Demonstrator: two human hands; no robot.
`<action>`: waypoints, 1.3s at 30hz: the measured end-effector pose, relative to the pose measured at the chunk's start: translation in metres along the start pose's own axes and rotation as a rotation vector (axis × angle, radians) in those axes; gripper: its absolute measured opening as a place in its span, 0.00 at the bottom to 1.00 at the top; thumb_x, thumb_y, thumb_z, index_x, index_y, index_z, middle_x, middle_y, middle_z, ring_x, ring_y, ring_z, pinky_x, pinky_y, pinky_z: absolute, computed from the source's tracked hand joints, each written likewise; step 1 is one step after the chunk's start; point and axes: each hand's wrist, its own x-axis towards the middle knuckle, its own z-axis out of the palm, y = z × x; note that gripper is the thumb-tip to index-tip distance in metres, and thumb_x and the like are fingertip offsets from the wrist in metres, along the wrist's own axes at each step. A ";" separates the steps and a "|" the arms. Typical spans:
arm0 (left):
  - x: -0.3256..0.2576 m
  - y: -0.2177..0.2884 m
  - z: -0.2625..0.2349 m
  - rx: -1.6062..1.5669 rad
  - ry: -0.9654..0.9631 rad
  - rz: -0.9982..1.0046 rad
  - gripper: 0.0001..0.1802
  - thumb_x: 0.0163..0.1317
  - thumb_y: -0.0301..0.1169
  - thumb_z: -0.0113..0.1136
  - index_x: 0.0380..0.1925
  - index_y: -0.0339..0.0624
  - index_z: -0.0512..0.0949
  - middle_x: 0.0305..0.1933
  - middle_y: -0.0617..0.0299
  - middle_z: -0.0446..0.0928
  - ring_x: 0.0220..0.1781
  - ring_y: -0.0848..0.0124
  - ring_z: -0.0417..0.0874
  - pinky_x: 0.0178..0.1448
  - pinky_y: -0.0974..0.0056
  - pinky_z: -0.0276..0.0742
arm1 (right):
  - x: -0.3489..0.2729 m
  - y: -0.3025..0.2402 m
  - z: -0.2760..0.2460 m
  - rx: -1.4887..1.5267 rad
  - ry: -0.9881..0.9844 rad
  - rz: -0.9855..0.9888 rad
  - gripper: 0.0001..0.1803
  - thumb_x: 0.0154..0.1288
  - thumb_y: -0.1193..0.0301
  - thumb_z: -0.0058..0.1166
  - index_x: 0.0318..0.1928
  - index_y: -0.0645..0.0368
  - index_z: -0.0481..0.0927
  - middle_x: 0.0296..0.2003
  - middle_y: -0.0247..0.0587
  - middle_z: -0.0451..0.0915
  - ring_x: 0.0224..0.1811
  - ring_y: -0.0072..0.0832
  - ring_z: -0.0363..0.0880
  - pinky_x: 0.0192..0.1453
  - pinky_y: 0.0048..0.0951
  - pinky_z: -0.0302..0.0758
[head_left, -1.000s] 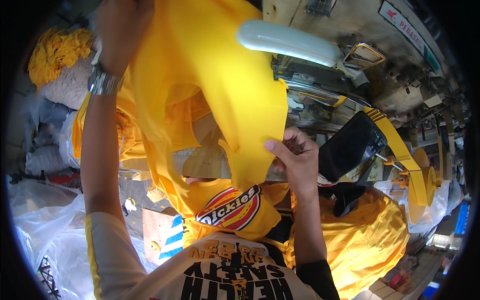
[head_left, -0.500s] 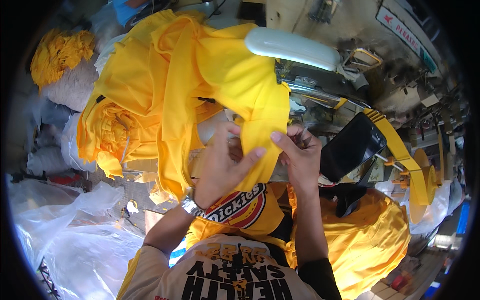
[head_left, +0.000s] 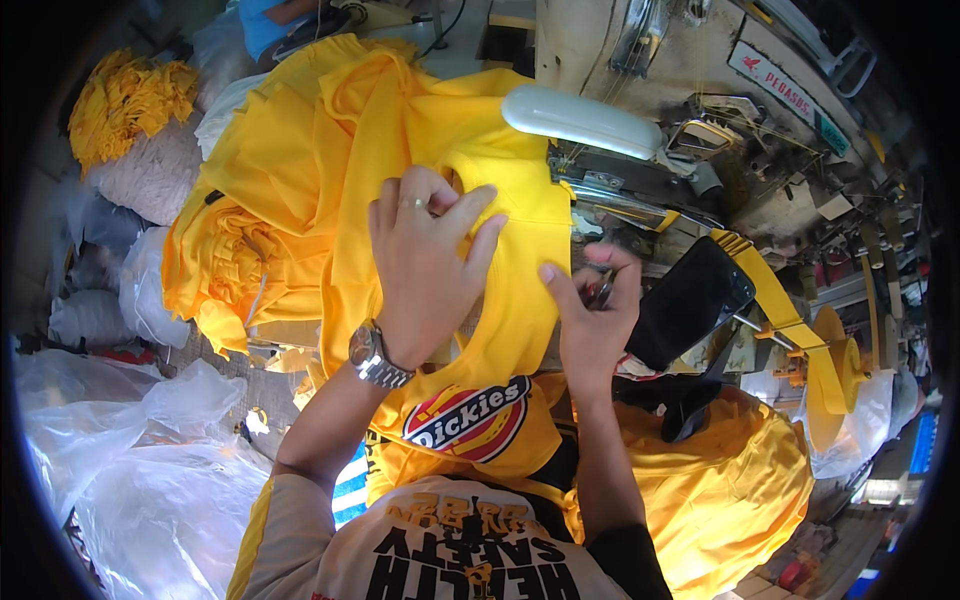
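A yellow garment (head_left: pixel 400 130) is spread over the work surface in front of me. My left hand (head_left: pixel 425 270), with a wristwatch and a ring, lies on it with fingers curled over the fold by the neck opening. My right hand (head_left: pixel 595 320) pinches the garment's right edge with the thumb, and a small metal tool (head_left: pixel 603 288) shows between its fingers. Both hands are close together at the garment's middle. A yellow piece with a round red and black badge (head_left: pixel 470 420) lies just below them, on my lap.
A sewing machine (head_left: pixel 640 180) with a white lamp bar (head_left: pixel 580 120) stands beyond the hands. A black phone (head_left: pixel 690 300) and a yellow tape strip running to a roll (head_left: pixel 830 370) are right. More yellow fabric (head_left: pixel 730 500) is lower right; plastic bags (head_left: pixel 130 460) and bundles (head_left: pixel 125 100) left.
My left hand came down from high at the upper left onto the garment beside my right hand. The garment, held up before, has dropped and now lies spread out.
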 end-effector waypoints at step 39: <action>-0.049 -0.088 -0.083 -0.656 -0.641 -0.385 0.17 0.55 0.24 0.67 0.46 0.36 0.77 0.35 0.62 0.81 0.39 0.76 0.79 0.46 0.68 0.74 | -0.011 0.016 -0.007 0.423 -0.062 0.296 0.07 0.59 0.76 0.65 0.30 0.63 0.79 0.19 0.30 0.75 0.12 0.12 0.63 0.17 0.17 0.63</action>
